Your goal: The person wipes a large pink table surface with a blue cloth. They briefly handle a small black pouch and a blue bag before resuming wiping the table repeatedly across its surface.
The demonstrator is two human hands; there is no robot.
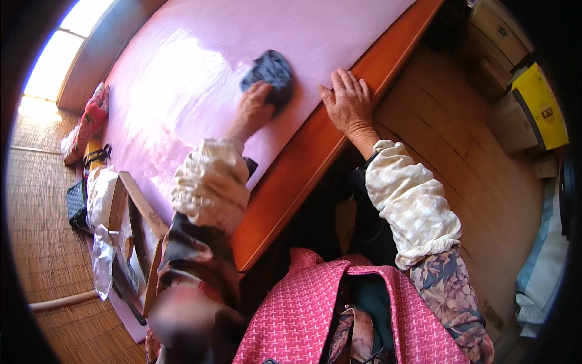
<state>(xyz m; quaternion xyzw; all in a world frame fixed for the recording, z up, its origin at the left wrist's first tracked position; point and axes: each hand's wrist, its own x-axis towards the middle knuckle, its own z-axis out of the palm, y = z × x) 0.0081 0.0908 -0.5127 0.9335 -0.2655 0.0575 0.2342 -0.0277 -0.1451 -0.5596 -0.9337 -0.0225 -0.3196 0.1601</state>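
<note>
My left hand (252,111) presses a bunched dark blue-grey cloth (272,73) against a glossy pink sheet-like surface (318,36). The fingers are over the near part of the cloth, and the hand is slightly blurred. My right hand (350,107) lies palm down on the reddish-brown wooden border (286,193) of that surface. Its fingers are a little apart, the tips reaching the pink part, and nothing is in it. Pale gathered sleeve covers (411,195) wrap both forearms. Window light reflects strongly off the surface to the left of the cloth.
A wooden frame or tray (143,204) with loose items stands by my left arm, beside a clear plastic bag (103,259). Further left are a dark bag (76,204), a red floral fabric item (93,107) and a woven mat (45,195). A yellow box (545,109) is at right.
</note>
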